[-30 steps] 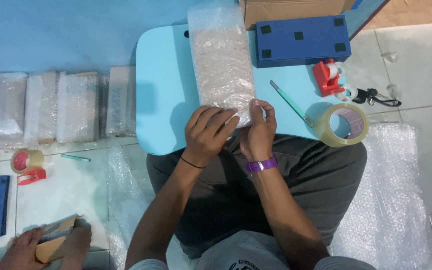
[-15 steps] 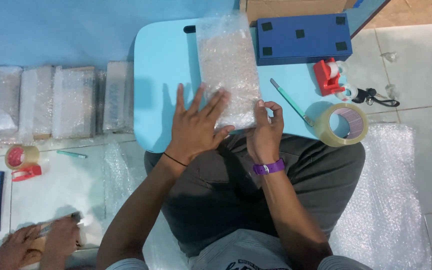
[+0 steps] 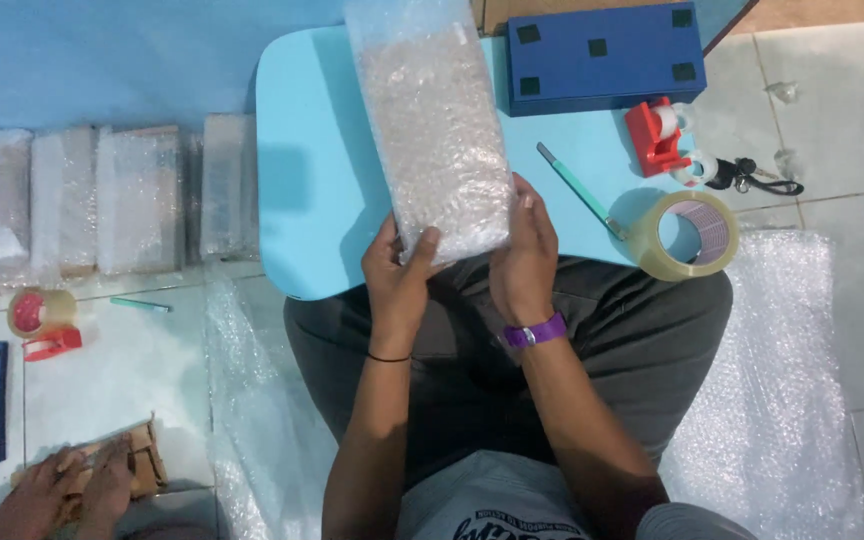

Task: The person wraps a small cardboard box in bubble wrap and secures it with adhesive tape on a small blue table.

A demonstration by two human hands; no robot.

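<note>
A long package wrapped in bubble wrap (image 3: pixel 434 130) lies lengthwise on the light blue table (image 3: pixel 312 170). My left hand (image 3: pixel 397 280) grips its near left corner, thumb on top. My right hand (image 3: pixel 524 255), with a purple wristband, holds its near right edge. The near end of the package sticks out over the table's front edge, above my lap.
On the table lie a dark blue box (image 3: pixel 607 55), a red tape dispenser (image 3: pixel 657 135), a green pen knife (image 3: pixel 582 190) and a clear tape roll (image 3: pixel 687 235). Scissors (image 3: pixel 747 178) lie beyond. Wrapped packages (image 3: pixel 102 200) line the left floor. Another person's hands (image 3: pixel 67 490) hold cardboard at bottom left.
My left hand was flat on top of the package; it now grips the near left corner. Both hands hold the near end, which has come toward me.
</note>
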